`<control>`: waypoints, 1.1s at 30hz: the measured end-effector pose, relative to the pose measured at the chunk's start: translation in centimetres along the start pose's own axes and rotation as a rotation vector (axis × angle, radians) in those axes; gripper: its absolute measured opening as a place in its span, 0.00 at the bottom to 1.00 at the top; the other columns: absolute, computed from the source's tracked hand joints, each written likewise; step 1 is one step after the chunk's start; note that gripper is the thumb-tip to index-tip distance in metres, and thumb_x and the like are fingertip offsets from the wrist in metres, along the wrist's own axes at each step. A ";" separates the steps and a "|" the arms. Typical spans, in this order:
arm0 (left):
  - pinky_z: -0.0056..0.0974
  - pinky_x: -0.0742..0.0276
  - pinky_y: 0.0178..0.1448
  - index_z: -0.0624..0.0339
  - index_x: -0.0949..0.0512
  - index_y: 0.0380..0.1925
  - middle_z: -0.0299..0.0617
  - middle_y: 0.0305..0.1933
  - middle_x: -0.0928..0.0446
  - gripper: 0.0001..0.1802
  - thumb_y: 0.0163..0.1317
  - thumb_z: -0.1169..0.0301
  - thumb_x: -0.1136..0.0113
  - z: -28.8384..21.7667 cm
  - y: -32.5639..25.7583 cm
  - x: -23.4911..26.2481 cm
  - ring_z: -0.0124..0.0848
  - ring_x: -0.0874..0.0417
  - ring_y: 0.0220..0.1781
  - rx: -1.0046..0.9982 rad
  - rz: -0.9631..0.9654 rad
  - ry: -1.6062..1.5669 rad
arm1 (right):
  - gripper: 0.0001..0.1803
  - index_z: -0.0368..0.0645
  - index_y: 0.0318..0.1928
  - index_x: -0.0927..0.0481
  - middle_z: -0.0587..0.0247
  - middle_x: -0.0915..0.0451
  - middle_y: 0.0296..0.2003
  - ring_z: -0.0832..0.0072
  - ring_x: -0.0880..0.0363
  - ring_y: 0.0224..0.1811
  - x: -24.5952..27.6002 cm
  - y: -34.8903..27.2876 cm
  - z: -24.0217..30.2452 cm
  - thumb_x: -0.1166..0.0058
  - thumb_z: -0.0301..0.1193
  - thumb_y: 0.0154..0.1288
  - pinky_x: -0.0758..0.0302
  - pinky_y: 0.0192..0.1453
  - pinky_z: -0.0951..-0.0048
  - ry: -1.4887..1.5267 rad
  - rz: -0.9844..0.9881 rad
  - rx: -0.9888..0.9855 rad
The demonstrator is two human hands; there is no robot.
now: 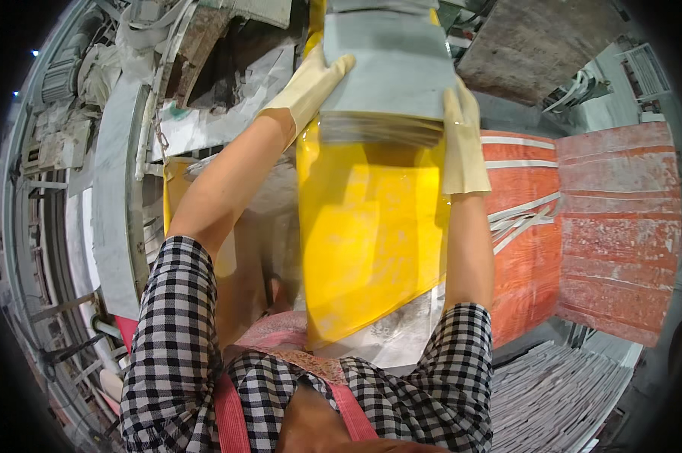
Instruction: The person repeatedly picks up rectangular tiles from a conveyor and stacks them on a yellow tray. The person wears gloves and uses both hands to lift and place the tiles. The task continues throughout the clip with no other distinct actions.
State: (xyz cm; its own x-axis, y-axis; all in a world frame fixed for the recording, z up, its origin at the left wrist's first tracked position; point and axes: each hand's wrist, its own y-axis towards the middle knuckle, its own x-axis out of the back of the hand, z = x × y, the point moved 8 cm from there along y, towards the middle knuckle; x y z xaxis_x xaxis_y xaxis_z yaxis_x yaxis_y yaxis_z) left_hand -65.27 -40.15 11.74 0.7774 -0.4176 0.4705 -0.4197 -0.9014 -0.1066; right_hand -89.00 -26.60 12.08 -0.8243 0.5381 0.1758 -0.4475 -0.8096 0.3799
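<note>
A stack of flat grey tile-like sheets (386, 64), its layered edge toward me, sits on the yellow covering (375, 226). My left hand (314, 84), in a cream rubber glove, grips the left side of the stack with its thumb over the top; the other fingers are mostly hidden. On the opposite side, my right hand (463, 136), gloved the same way, presses its palm and fingers along the right edge. Both arms reach forward, and the stack is between the two hands. Another grey piece shows partly at the top edge.
To the right stand orange-red boards (522, 226) with white straps, beside a worn reddish panel (619, 230). Many thin pale strips are piled (552, 396) at lower right. A long grey slab (118, 204) and machinery are on the left. A brown board (541, 49) leans at upper right.
</note>
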 end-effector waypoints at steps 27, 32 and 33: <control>0.46 0.28 0.67 0.65 0.29 0.68 0.55 0.64 0.21 0.37 0.65 0.54 0.34 43.4 -48.7 49.3 0.44 0.21 0.66 0.584 -0.594 0.718 | 0.19 0.33 0.63 0.23 0.49 0.22 0.64 0.63 0.25 0.68 -6.4 -26.9 11.2 0.50 0.26 0.76 0.33 0.73 0.66 -0.248 -0.023 -0.231; 0.43 0.25 0.57 0.67 0.29 0.66 0.56 0.56 0.19 0.41 0.63 0.48 0.32 49.8 -53.2 50.0 0.45 0.18 0.54 0.686 -0.480 -0.088 | 0.21 0.33 0.65 0.24 0.54 0.23 0.64 0.68 0.24 0.66 -9.0 -32.5 11.0 0.48 0.31 0.78 0.31 0.71 0.69 -0.135 -0.028 -0.451; 0.45 0.25 0.50 0.67 0.25 0.61 0.49 0.50 0.20 0.40 0.60 0.46 0.31 49.2 -52.9 50.0 0.40 0.21 0.43 0.721 -0.456 -0.033 | 0.21 0.33 0.65 0.24 0.55 0.23 0.64 0.69 0.24 0.66 -9.2 -33.1 11.0 0.48 0.32 0.78 0.30 0.70 0.70 -0.125 -0.032 -0.489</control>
State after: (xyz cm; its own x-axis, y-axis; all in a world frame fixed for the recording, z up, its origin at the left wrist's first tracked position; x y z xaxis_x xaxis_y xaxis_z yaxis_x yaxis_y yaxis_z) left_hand 18.83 -18.96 -2.21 0.8157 0.0110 0.5784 0.3302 -0.8298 -0.4499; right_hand -62.84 -2.19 7.87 -0.7729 0.5646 0.2895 -0.6069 -0.7910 -0.0776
